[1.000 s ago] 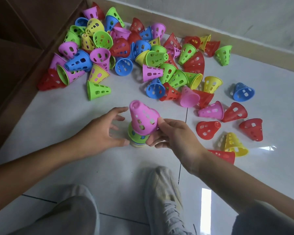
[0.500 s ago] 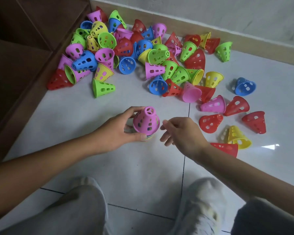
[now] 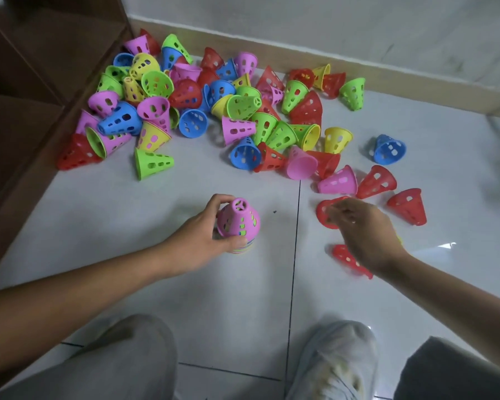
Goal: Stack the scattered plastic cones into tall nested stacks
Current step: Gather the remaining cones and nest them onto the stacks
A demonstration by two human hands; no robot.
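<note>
A short nested stack (image 3: 238, 223) stands upright on the white floor tile, a pink perforated cone on top with green and yellow rims showing beneath. My left hand (image 3: 198, 243) grips the stack from the left, thumb at the base and fingers round the back. My right hand (image 3: 361, 226) hovers to the right, fingers loosely spread and blurred, over a red cone (image 3: 325, 210) lying on its side; it holds nothing. Another red cone (image 3: 348, 259) lies partly under my right wrist. Several loose cones (image 3: 214, 111) in pink, blue, green, yellow and red are heaped further back.
A brown wooden cabinet (image 3: 41, 82) borders the pile on the left. A beige skirting board (image 3: 387, 79) and wall close the far side. My knees and a white shoe (image 3: 335, 362) fill the near edge. Red cones (image 3: 407, 206) and a blue one (image 3: 388, 150) lie at the right.
The pink cone went down fully onto the stack. My left hand closed round the stack. My right hand let go and moved right, over the red cone.
</note>
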